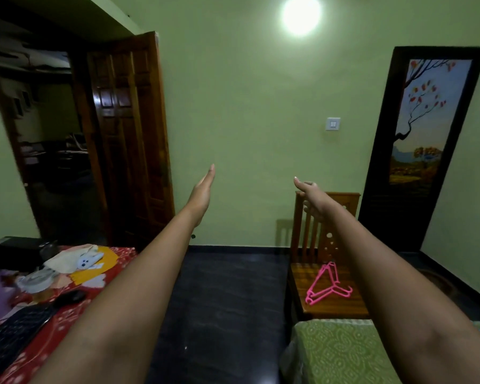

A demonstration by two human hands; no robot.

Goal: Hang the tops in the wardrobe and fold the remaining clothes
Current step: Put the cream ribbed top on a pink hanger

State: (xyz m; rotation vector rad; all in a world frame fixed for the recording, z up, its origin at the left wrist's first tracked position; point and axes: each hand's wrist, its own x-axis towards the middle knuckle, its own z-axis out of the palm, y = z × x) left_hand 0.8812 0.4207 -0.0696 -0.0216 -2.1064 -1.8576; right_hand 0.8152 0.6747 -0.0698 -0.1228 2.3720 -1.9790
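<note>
Both arms stretched forward at chest height over the dark floor [227, 300]. Left hand [203, 189]: fingers straight and together, palm edge-on, nothing in it. Right hand [312, 196]: fingers loosely spread and slightly bent, nothing in it.

Task items located:
- Pink hangers [327, 284]: a small bundle lying on the seat of the wooden chair [344, 306], toward its front left corner. Count unclear, at least 2. No garment on any of them.
- Clothes: a loose pale cloth pile [67, 261] lies on the bench [75, 309] with the red patterned cover, near its far edge; a small white soft toy [86, 261] rests on it. Cannot tell which pieces are tops.
- Wardrobe: none identifiable in view. A wooden door [128, 139] stands open on the left; a framed tree painting [427, 120] hangs on the right wall.

Other: keyboard [14, 331] and mouse [70, 297] at the bench's near edge; the corner of a bed with a green patterned cover [341, 356] at lower right.

Progress, judged: at or near the start. Nothing visibly hung, nothing visibly folded, hangers unused. Left to do: pick out the tops, put them on hangers, hang them in the wardrobe, fold the rest.
</note>
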